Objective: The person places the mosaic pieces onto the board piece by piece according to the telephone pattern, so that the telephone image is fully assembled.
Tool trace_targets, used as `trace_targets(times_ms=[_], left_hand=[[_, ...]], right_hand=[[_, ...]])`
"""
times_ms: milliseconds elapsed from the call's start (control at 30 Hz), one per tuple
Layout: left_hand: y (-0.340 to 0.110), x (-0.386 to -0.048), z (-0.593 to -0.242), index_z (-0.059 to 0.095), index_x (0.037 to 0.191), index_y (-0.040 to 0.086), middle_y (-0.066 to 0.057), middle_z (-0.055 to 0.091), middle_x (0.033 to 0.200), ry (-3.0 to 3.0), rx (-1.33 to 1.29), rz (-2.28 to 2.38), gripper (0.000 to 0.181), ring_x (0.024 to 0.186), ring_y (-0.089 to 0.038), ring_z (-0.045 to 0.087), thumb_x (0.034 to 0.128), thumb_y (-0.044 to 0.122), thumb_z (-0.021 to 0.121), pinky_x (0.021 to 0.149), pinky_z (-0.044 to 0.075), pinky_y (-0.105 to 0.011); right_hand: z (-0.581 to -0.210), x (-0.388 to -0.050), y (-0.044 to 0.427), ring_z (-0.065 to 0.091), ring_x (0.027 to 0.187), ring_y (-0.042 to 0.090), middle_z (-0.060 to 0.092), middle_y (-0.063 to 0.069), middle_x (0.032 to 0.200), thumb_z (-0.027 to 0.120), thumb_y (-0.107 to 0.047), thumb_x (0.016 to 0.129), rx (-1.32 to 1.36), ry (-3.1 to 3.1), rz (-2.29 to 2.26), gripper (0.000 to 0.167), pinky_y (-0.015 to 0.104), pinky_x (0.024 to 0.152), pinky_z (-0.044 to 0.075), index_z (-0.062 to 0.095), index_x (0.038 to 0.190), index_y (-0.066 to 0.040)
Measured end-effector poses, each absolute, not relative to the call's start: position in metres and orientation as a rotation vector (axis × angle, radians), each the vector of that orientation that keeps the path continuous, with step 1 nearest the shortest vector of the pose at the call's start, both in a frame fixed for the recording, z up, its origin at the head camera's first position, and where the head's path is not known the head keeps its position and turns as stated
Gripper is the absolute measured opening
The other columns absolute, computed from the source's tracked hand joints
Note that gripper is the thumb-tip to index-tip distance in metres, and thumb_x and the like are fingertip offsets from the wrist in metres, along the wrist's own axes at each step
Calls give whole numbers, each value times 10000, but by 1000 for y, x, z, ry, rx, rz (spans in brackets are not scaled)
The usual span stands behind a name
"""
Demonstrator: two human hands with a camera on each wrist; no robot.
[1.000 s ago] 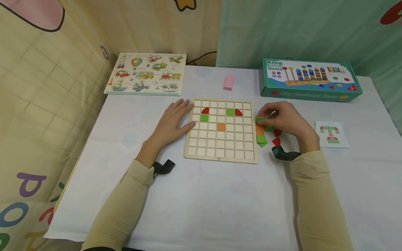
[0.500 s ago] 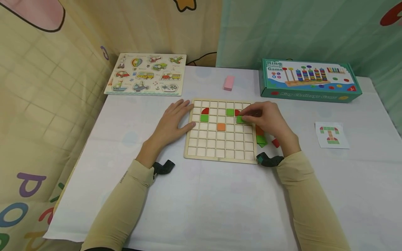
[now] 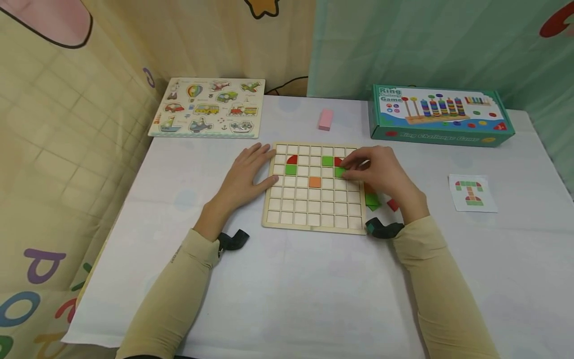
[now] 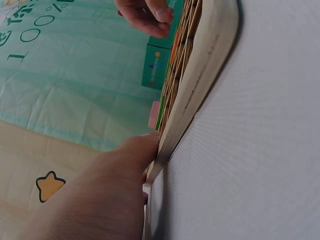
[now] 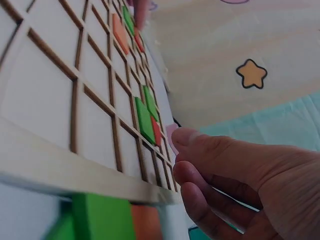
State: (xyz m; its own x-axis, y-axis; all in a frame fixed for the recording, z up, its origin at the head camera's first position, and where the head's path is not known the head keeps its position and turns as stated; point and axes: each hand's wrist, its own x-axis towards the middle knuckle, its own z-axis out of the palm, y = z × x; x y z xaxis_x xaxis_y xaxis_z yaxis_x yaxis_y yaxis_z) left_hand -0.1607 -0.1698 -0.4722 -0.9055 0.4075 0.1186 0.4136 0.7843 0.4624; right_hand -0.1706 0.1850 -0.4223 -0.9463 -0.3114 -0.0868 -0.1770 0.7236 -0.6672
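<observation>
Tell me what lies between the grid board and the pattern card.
In the head view: loose green tiles, an orange tile, a red piece and most of the right hand, then bare white tablecloth up to the card.

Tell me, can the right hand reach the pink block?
Probably yes: the right hand looks empty, and nothing tall seems to stand between it and the pink block, just beyond the grid board.

Past your white table (image 3: 287,289), a beige curtain (image 3: 215,45) with an orange star (image 3: 262,7) meets a green curtain (image 3: 426,45); on your left, a yellowish curtain (image 3: 40,194) shows a pink shape (image 3: 54,20) and coloured letters (image 3: 60,255)
</observation>
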Motion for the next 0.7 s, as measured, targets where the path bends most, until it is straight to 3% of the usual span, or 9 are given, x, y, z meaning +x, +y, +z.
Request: trace_targets(times_ms=[267, 467, 700], left_hand=[[-171, -161, -473, 435, 1615, 133, -77, 352, 1716, -2950, -688, -773, 711, 1633, -280, 201, 1018, 455, 646, 1361, 76, -446], [-171, -160, -471, 448, 1608, 132, -84, 362, 1711, -2940, -687, -793, 705, 1631, -286, 206, 1011, 439, 662, 1360, 81, -452], [-171, -159, -472, 459, 1601, 133, -81, 373, 1705, -2924, -693, -802, 699, 1627, -285, 218, 1010, 446, 664, 1359, 90, -461]], right_hand=[[-411, -173, 232, 646, 1033, 249, 743, 111, 1108, 787, -306, 966, -233, 2815, -1014, 313, 278, 859, 545, 779, 1205, -105], [-411, -176, 253, 594, 1019, 281, 713, 113, 1044, 854, -312, 907, -182, 2719, -883, 388, 369, 835, 493, 768, 1209, -84], [-416, -178, 254, 557, 985, 280, 659, 113, 1008, 861, -242, 904, -239, 2647, -864, 351, 328, 797, 469, 741, 1165, -41]])
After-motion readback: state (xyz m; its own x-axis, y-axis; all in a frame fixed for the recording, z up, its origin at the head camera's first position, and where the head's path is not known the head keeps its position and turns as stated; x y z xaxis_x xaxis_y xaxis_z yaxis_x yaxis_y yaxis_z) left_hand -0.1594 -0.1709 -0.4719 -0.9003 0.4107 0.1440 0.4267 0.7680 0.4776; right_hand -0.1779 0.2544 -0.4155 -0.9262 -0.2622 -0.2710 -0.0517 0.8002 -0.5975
